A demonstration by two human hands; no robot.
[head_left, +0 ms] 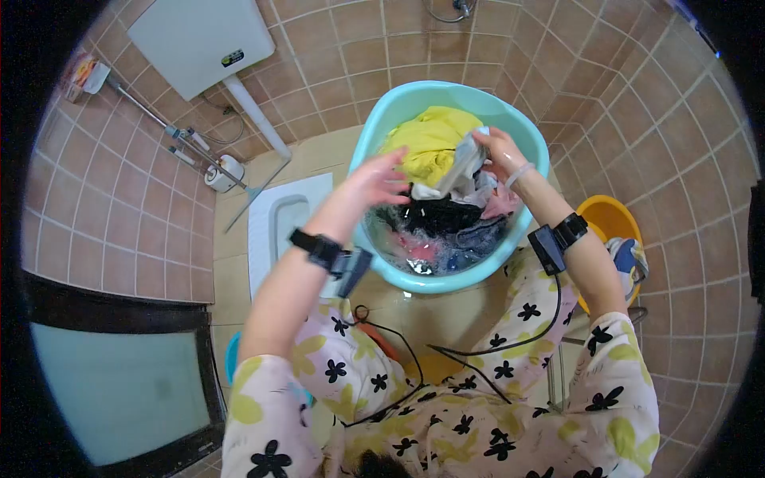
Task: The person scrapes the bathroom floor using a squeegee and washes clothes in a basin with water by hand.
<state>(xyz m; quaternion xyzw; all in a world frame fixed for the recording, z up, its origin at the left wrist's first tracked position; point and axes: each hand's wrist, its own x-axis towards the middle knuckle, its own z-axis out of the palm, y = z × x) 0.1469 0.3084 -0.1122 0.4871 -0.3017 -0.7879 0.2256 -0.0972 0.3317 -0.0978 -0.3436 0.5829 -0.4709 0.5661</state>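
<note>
A large light-blue tub holds soapy water and a heap of wet clothes. My right hand is closed on a pale grey-white cloth, lifting one end over the heap; its lower end rests on the pile. My left hand hovers above the tub's left side, fingers spread and slightly blurred, holding nothing. Behind the cloth lies a bulky yellow garment. Dark clothes sit in front, partly under water, with a pink piece at the right.
To the right stands an orange basin with cloth in it. A squat toilet is set in the floor at left, below a white cistern. A mop leans there. Black cables run from my wrist straps across my lap.
</note>
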